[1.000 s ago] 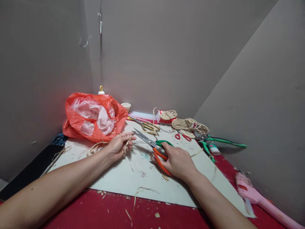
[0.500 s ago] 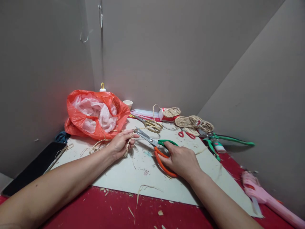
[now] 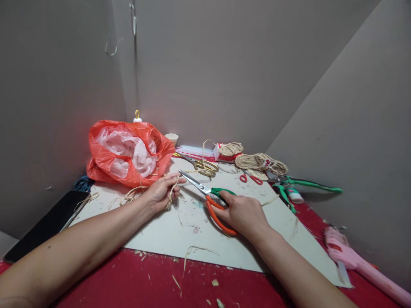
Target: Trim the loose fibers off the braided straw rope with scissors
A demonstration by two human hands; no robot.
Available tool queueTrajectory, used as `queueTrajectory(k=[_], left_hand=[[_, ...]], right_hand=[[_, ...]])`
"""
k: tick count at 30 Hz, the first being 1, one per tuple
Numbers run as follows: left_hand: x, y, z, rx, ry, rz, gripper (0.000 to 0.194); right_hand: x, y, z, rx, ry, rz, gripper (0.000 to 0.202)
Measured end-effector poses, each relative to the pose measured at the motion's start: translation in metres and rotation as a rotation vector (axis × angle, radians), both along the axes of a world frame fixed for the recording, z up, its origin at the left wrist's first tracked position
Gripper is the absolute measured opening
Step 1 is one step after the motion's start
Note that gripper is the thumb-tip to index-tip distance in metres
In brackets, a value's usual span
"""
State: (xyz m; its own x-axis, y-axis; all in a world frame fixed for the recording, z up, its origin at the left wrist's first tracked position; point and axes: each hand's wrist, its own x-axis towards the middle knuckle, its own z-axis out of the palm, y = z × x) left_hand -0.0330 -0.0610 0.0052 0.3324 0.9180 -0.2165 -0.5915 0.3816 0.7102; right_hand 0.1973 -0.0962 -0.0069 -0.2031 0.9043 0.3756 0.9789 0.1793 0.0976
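Between the fingers of my left hand [image 3: 162,192] is a braided straw cord [image 3: 171,196], its lower end hanging in front of the palm. My right hand [image 3: 245,216] grips scissors [image 3: 201,187] with one green and one orange handle loop. Their blades are nearly closed, with the tips close to my left fingertips and the top of the cord. Whether the tips touch the cord I cannot tell. A thin strand runs from near the tips toward gold-handled scissors [image 3: 208,168] lying behind.
A red plastic bag [image 3: 96,156] stands behind my left hand. Woven straw soles [image 3: 250,162], small red scissors [image 3: 255,179] and green-handled pliers [image 3: 314,184] lie at the back right. A pink glue gun [image 3: 343,250] rests right of the white board [image 3: 154,239]. Straw scraps are scattered in front.
The scissor blades have drawn closer together near my left fingertips. Both hands stay in almost the same place, and the whole view has shifted slightly.
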Motion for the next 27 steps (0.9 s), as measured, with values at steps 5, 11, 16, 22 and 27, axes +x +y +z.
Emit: queueTrajectory(k=[5,11,16,22,27], left_hand=[[0.0,0.0001,0.002,0.001,0.012,0.002,0.011],[-0.0007,0.0006,0.0024,0.039,0.015,-0.009,0.014],[-0.0013,0.0016,0.0013,0.049,0.016,0.004,0.013],[-0.0012,0.002,-0.0011,0.063,0.029,0.009,0.013],[-0.0007,0.0013,-0.0028,0.082,0.022,0.009,0.009]], right_hand=[[0.0012,0.0007,0.001,-0.018,-0.008,0.005,0.046],[0.0081,0.0018,0.0012,0.001,0.077,-0.022,0.047],[0.0083,0.0002,0.0037,-0.032,0.072,0.033,0.048],[0.0035,-0.0017,0.0076,-0.013,-0.008,0.054,0.05],[0.0011,-0.0034,0.0086,0.05,-0.051,0.063,0.05]])
